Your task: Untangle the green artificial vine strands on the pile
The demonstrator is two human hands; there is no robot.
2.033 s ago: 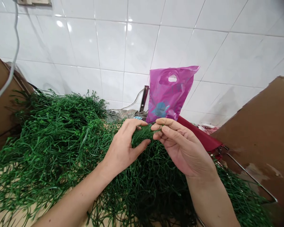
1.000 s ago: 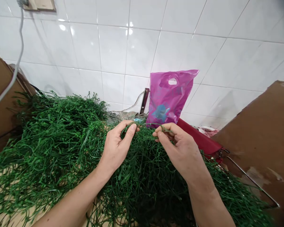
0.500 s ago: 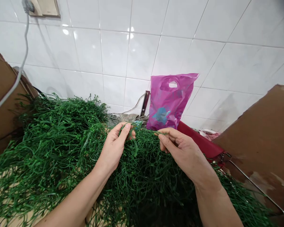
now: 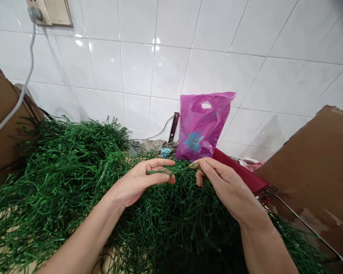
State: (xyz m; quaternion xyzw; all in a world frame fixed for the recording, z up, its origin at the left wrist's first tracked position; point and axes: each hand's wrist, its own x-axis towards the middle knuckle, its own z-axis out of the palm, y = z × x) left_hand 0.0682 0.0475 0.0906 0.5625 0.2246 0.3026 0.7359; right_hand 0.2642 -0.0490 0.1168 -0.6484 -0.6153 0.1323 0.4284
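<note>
Thin green plastic stems point(image 4: 177, 168) stretch between my two hands. My left hand point(image 4: 148, 177) has its thumb and fingers apart around some strands, the fingers pointing right. My right hand point(image 4: 217, 177) pinches the strands between thumb and forefinger, with the other fingers curled. Beneath both hands spreads a large tangled pile of green artificial stems point(image 4: 185, 217). A brighter heap of the same stems point(image 4: 71, 160) rises on the left.
A purple plastic bag point(image 4: 204, 125) leans against the tiled wall point(image 4: 137, 72). Beside it lie a red case point(image 4: 242, 171) and a small blue packet point(image 4: 165, 153). Cardboard stands at left point(image 4: 5, 121) and right point(image 4: 317, 167). A cable point(image 4: 25, 82) hangs at left.
My left hand has loosened its pinch, spread its fingers and moved a little down and right. My right hand still pinches strands. The view has tilted up slightly.
</note>
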